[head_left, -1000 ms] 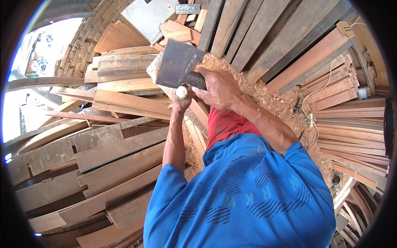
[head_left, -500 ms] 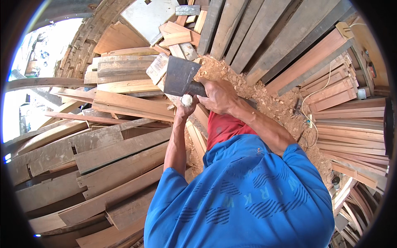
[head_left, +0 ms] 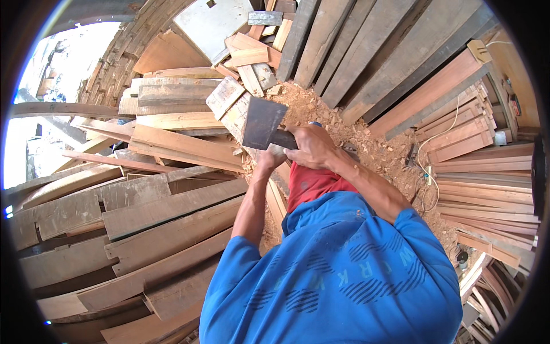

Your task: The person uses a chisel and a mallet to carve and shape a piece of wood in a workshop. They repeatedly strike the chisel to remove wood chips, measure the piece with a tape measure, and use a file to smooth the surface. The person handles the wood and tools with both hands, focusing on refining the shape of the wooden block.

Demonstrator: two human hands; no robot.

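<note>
Moved: hatchet (head_left: 262, 122) has dropped from its raised spot a second ago, blade now down against the pale wood piece (head_left: 238, 114).
Right hand (head_left: 312, 146): your fingers clamped round the hatchet handle, just behind the head.
Left hand (head_left: 272, 157): curled shut below the blade, apparently on the lower end of the wood piece; grip partly hidden.
Where: workpiece sits centre, far from you, propped at the edge of the wood-chip heap (head_left: 366, 143).
Risk: your left fingers sit just beside the blade; a glancing cut or the piece twisting could bring steel onto them.
Materials: dull grey flat steel head; pale, roughly hewn wood; reddish planks (head_left: 172, 212) stacked left; crumbly orange chips.
</note>
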